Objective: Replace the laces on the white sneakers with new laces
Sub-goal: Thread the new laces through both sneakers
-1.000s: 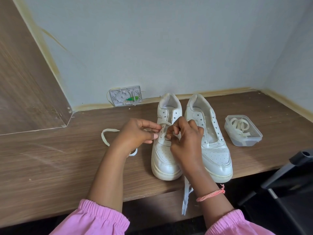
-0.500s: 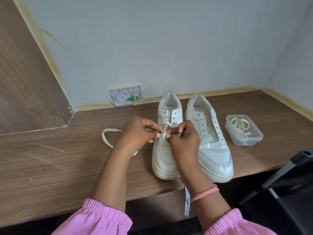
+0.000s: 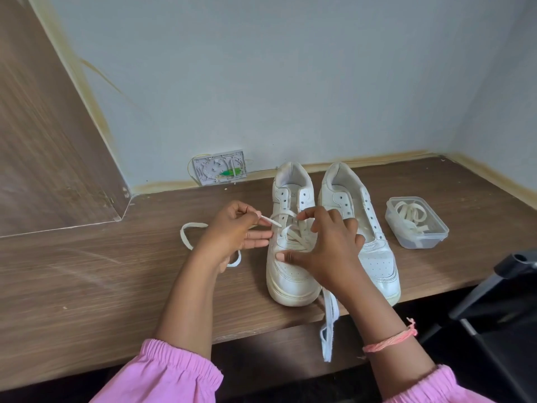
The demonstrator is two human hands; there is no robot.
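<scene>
Two white sneakers stand side by side on the wooden desk [image 3: 87, 280], toes toward me. The left sneaker [image 3: 290, 274] is partly laced with a white lace [image 3: 290, 228]. My left hand [image 3: 235, 231] pinches the lace's tip just left of the eyelets; the slack loops on the desk behind it. My right hand [image 3: 328, 248] lies over the same shoe, thumb pressing the toe box, fingertips pinching lace near an upper eyelet. The other lace end [image 3: 329, 324] hangs over the desk edge. The right sneaker [image 3: 374, 251] has empty eyelets.
A clear plastic box [image 3: 417, 225] with coiled laces sits to the right of the shoes. A grey wall plate [image 3: 219, 167] leans at the back wall. A wooden side panel [image 3: 43, 141] rises on the left. A black chair [image 3: 499, 309] stands at lower right.
My left hand has pulled the lace tip out to the left. My right hand has spread over the shoe, thumb now down on the toe box.
</scene>
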